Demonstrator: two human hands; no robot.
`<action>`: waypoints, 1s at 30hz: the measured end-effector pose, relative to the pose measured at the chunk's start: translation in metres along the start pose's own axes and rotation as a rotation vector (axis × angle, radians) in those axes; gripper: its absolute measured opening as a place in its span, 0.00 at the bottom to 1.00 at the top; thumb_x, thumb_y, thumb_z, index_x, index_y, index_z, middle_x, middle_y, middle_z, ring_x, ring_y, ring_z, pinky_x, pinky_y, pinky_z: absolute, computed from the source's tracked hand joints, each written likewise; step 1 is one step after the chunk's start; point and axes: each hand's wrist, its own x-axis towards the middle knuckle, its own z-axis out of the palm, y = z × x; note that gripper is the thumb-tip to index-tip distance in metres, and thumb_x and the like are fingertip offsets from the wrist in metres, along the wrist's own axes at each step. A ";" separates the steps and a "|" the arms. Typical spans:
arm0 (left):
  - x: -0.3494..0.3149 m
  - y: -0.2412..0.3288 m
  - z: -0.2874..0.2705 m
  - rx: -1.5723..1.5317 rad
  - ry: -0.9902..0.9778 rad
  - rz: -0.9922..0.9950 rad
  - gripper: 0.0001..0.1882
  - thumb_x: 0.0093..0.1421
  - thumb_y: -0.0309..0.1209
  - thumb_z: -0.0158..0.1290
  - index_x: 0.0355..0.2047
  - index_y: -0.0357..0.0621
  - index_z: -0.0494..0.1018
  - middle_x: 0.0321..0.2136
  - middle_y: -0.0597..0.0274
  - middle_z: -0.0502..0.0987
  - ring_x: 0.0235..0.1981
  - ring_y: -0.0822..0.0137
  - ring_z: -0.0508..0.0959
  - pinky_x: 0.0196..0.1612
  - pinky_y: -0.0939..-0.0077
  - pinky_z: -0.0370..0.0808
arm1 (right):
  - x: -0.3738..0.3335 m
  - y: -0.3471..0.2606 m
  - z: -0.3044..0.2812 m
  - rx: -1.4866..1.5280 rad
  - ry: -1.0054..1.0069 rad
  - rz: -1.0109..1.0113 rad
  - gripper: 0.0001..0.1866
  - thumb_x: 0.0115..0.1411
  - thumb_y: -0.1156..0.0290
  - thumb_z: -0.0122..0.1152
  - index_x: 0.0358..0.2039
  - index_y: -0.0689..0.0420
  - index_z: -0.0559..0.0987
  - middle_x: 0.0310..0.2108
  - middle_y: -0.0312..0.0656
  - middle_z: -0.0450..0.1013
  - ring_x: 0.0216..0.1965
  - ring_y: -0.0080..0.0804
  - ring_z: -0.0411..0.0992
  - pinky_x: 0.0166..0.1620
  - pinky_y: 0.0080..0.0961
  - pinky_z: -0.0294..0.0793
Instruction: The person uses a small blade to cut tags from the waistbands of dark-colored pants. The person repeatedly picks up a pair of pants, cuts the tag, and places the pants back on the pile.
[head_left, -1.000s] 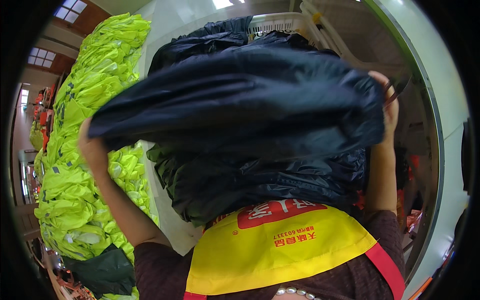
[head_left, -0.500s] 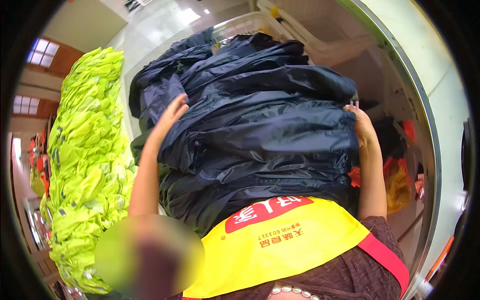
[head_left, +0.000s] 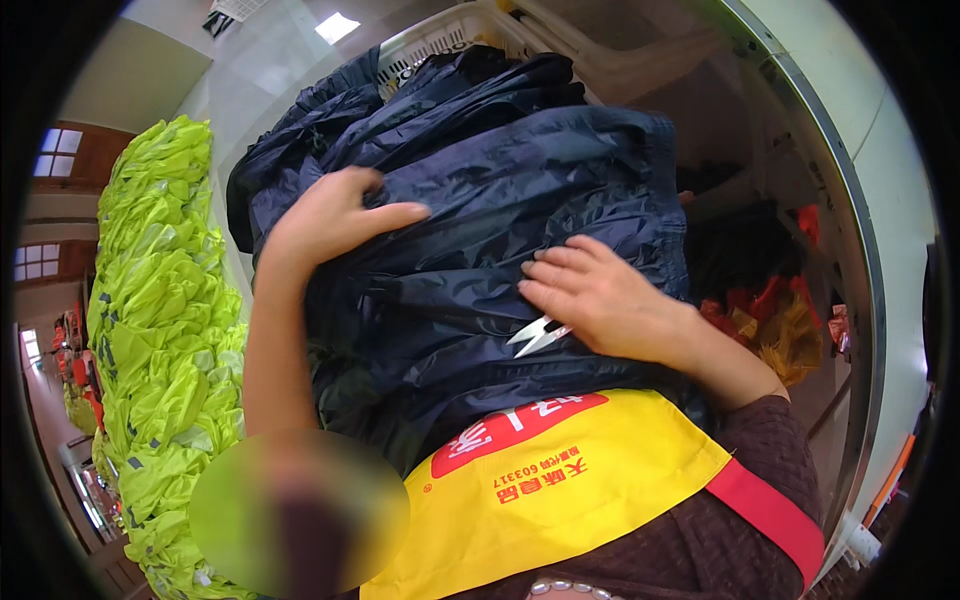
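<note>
A thick pile of shiny navy garments (head_left: 450,285) lies in front of me; the top one has a gathered, elastic-looking edge (head_left: 668,190) on the right. My left hand (head_left: 335,215) is over the pile's left side, thumb spread away from the fingers, with nothing in it. Over the right half, my right hand (head_left: 610,300) rests with its fingers on the cloth. Small thread snips (head_left: 535,338) are tucked in that hand, their parted silver blades sticking out below the palm toward the left. Their handles are hidden.
On the left a tall heap of neon-yellow garments (head_left: 170,330) runs alongside. Behind the navy pile stands a pale plastic crate (head_left: 440,42). At right a metal-edged table (head_left: 850,190) curves past, with red and yellow cloth (head_left: 775,325) lower beside it.
My right hand has left the pile's right edge and come inward onto the cloth, bringing the snips' blades into view. My left hand has moved slightly, thumb now spread; the top garment looks flatter.
</note>
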 end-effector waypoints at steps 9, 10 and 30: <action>0.052 -0.001 0.080 -0.494 0.144 0.172 0.15 0.57 0.38 0.51 0.29 0.35 0.73 0.22 0.57 0.74 0.26 0.62 0.74 0.33 0.71 0.69 | -0.027 -0.008 0.014 -0.006 0.104 -0.011 0.18 0.51 0.69 0.59 0.44 0.57 0.74 0.49 0.43 0.71 0.51 0.38 0.67 0.53 0.35 0.63; 0.053 0.000 0.082 -0.969 0.115 -0.003 0.13 0.58 0.35 0.49 0.28 0.36 0.74 0.22 0.66 0.74 0.24 0.74 0.72 0.31 0.80 0.68 | -0.031 -0.008 0.017 -0.003 0.121 0.001 0.17 0.51 0.69 0.58 0.43 0.57 0.75 0.47 0.42 0.72 0.50 0.37 0.68 0.51 0.34 0.64; 0.025 0.016 0.082 -0.702 0.448 0.178 0.11 0.58 0.31 0.53 0.33 0.34 0.76 0.24 0.71 0.75 0.27 0.79 0.70 0.30 0.83 0.67 | -0.053 0.010 0.008 0.335 0.404 -0.002 0.17 0.46 0.82 0.55 0.40 0.64 0.76 0.32 0.46 0.74 0.28 0.38 0.73 0.32 0.26 0.73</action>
